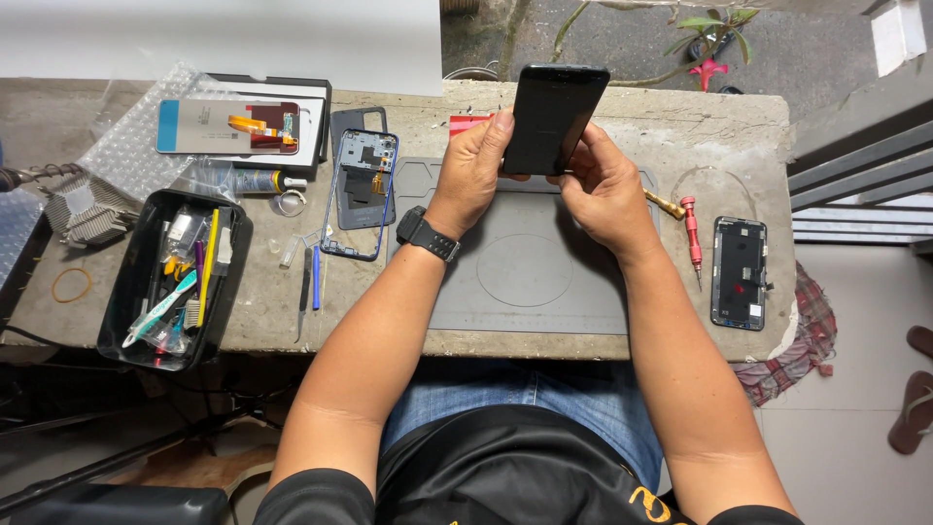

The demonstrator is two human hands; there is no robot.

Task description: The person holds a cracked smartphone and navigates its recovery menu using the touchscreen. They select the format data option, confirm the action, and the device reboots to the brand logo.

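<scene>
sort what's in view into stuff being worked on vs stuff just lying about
In hand:
- black phone, held above the grey mat by the left hand and right hand

Lying about:
- open phone frame
- red screwdriver
- spare screen
- tool tray
- boxed screen
- blue tweezers

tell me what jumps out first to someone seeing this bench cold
The black phone held upright over the grey work mat, pinched between the left hand and right hand. Then the opened phone frame left of the mat, and the black tray of tools at the far left. A red screwdriver lies to the right.
</scene>
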